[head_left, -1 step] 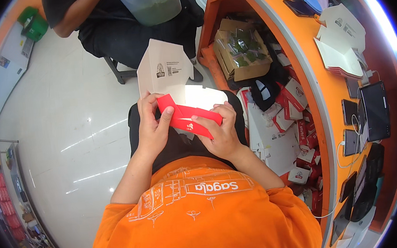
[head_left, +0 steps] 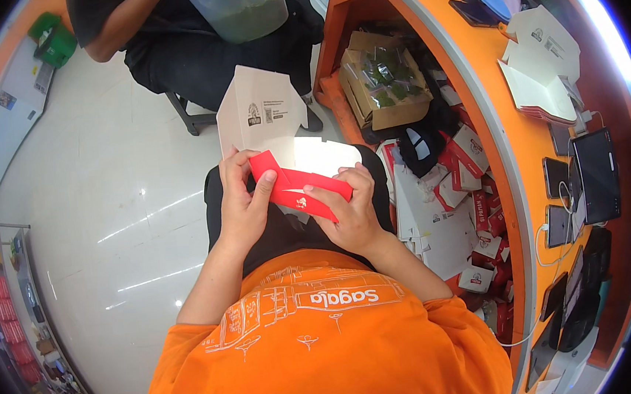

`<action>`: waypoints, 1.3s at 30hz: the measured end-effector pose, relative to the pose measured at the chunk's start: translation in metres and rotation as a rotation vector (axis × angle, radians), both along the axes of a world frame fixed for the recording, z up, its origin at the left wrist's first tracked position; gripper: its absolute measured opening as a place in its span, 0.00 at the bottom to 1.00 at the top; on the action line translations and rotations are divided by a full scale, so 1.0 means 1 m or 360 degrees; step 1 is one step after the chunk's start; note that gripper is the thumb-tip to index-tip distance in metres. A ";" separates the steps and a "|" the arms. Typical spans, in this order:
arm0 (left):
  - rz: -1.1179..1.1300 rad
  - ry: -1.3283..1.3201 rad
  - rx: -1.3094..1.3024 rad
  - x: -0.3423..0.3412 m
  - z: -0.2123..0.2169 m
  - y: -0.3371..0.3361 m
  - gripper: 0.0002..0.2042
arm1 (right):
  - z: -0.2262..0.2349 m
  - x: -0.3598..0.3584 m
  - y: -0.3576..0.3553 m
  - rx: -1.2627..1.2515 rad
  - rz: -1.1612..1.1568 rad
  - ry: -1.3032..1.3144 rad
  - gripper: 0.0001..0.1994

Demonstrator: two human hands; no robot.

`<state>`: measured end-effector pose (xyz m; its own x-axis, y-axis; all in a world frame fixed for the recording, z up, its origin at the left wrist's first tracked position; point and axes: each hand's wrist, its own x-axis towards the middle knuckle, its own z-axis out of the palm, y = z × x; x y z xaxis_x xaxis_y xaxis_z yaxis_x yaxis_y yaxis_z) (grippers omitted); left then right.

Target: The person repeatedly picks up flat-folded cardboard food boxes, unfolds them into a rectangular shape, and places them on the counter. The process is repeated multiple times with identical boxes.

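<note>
Above my lap I hold a partly folded cardboard food box (head_left: 302,191), red outside and white inside. Its tall white lid flap (head_left: 257,116), with a dark printed emblem, stands up at the far side. My left hand (head_left: 245,195) grips the left corner, thumb on the red face and fingers behind. At the right end, my right hand (head_left: 351,205) is closed round the red wall, its thumb near the box's corner and its other fingers partly hidden.
An orange counter (head_left: 460,60) curves along my right, bearing phones, a tablet (head_left: 596,175) and stacked open boxes (head_left: 543,75). Under it lie many folded red-and-white boxes (head_left: 477,277) and a carton (head_left: 388,80) of green bagged leaves. Ahead sits a person with a clear tub (head_left: 238,10).
The box's upright lid flap has dipped very slightly toward me. Both hands keep their grip and have hardly moved.
</note>
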<state>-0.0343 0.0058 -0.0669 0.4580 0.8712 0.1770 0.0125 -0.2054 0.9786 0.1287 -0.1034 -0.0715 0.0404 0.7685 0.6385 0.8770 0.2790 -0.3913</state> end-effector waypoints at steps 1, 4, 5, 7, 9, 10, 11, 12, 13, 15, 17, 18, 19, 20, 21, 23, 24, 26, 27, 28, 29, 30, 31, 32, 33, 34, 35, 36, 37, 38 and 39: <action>-0.0008 -0.0045 -0.0061 0.000 -0.002 0.000 0.16 | -0.001 -0.001 0.000 0.0003 0.0002 -0.0016 0.27; -0.0065 -0.0048 -0.0255 0.004 0.005 0.001 0.16 | 0.000 0.000 0.003 0.0045 -0.0009 -0.0120 0.26; -0.0090 -0.0026 -0.0321 0.006 0.009 0.002 0.16 | 0.000 0.001 0.004 0.0051 -0.0016 -0.0143 0.25; -0.0077 -0.0003 -0.0361 0.010 0.013 -0.003 0.16 | -0.002 0.000 0.003 0.0093 -0.0051 -0.0200 0.25; -0.0068 0.0007 -0.0340 0.012 0.015 -0.003 0.17 | -0.003 0.000 0.002 0.0122 -0.0079 -0.0231 0.25; -0.0065 0.0003 -0.0298 0.013 0.016 -0.003 0.17 | -0.003 0.000 0.002 0.0132 -0.0088 -0.0234 0.26; -0.0062 0.0000 -0.0256 0.014 0.016 -0.003 0.17 | -0.002 -0.001 0.002 0.0141 -0.0098 -0.0237 0.26; -0.0046 0.0027 -0.0178 0.015 0.015 -0.003 0.17 | -0.001 0.000 0.002 0.0148 -0.0103 -0.0240 0.25; -0.0029 0.0053 -0.0099 0.015 0.014 -0.003 0.17 | -0.001 -0.001 0.002 0.0155 -0.0108 -0.0244 0.23; -0.0011 0.0114 0.0001 0.016 0.015 -0.004 0.17 | 0.001 -0.001 0.001 0.0162 -0.0118 -0.0256 0.21; -0.0010 0.0185 0.0042 0.016 0.018 -0.005 0.17 | 0.001 -0.001 0.001 0.0161 -0.0127 -0.0275 0.20; -0.0003 0.0178 0.0053 0.016 0.017 -0.006 0.17 | 0.001 -0.001 0.000 0.0160 -0.0129 -0.0267 0.20; 0.0004 0.0172 0.0065 0.016 0.017 -0.006 0.17 | 0.001 -0.001 0.000 0.0160 -0.0131 -0.0260 0.20; 0.0011 0.0165 0.0076 0.016 0.017 -0.006 0.17 | 0.001 -0.002 0.000 0.0159 -0.0132 -0.0253 0.20; 0.0007 0.0172 0.0076 0.016 0.017 -0.006 0.17 | 0.000 -0.002 0.000 0.0164 -0.0132 -0.0250 0.20; 0.0000 0.0186 0.0075 0.015 0.019 -0.007 0.17 | -0.001 -0.002 0.000 0.0173 -0.0131 -0.0243 0.20; -0.0002 0.0206 0.0087 0.015 0.020 -0.007 0.17 | -0.001 -0.002 0.000 0.0179 -0.0133 -0.0251 0.20; -0.0006 0.0245 0.0111 0.015 0.022 -0.008 0.17 | -0.002 -0.002 0.000 0.0190 -0.0139 -0.0267 0.20; -0.0003 0.0240 0.0126 0.015 0.023 -0.008 0.17 | -0.002 -0.003 0.000 0.0189 -0.0138 -0.0256 0.20; 0.0001 0.0235 0.0142 0.015 0.023 -0.008 0.17 | -0.002 -0.003 0.000 0.0188 -0.0138 -0.0245 0.21; 0.0005 0.0229 0.0158 0.015 0.023 -0.008 0.17 | -0.003 -0.003 0.000 0.0187 -0.0137 -0.0233 0.21; 0.0006 0.0241 0.0158 0.015 0.024 -0.009 0.17 | -0.003 -0.003 0.000 0.0187 -0.0140 -0.0235 0.21; 0.0007 0.0252 0.0159 0.015 0.025 -0.010 0.17 | -0.003 -0.003 0.000 0.0187 -0.0143 -0.0237 0.21; 0.0009 0.0263 0.0159 0.015 0.026 -0.010 0.17 | -0.003 -0.003 -0.001 0.0187 -0.0146 -0.0238 0.21; 0.0004 0.0259 0.0147 0.015 0.025 -0.010 0.16 | -0.002 -0.003 -0.001 0.0185 -0.0148 -0.0238 0.21; -0.0002 0.0256 0.0135 0.015 0.024 -0.009 0.16 | -0.002 -0.003 -0.001 0.0183 -0.0150 -0.0238 0.21; -0.0007 0.0251 0.0124 0.015 0.023 -0.009 0.16 | -0.002 -0.003 -0.002 0.0181 -0.0153 -0.0238 0.21; 0.0000 0.0256 0.0148 0.015 0.022 -0.008 0.16 | -0.002 -0.003 -0.001 0.0176 -0.0150 -0.0234 0.21; 0.0007 0.0261 0.0172 0.016 0.022 -0.008 0.16 | -0.002 -0.003 -0.002 0.0172 -0.0148 -0.0230 0.21; 0.0013 0.0264 0.0197 0.016 0.021 -0.010 0.17 | -0.002 -0.003 -0.003 0.0169 -0.0146 -0.0226 0.21; 0.0021 0.0272 0.0211 0.016 0.021 -0.009 0.17 | -0.002 -0.003 -0.002 0.0170 -0.0142 -0.0222 0.21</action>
<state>-0.0184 -0.0028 -0.0457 0.4800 0.8516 0.2108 0.1797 -0.3306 0.9265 0.1261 -0.1051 -0.0733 0.0105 0.6934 0.7205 0.9437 0.2313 -0.2364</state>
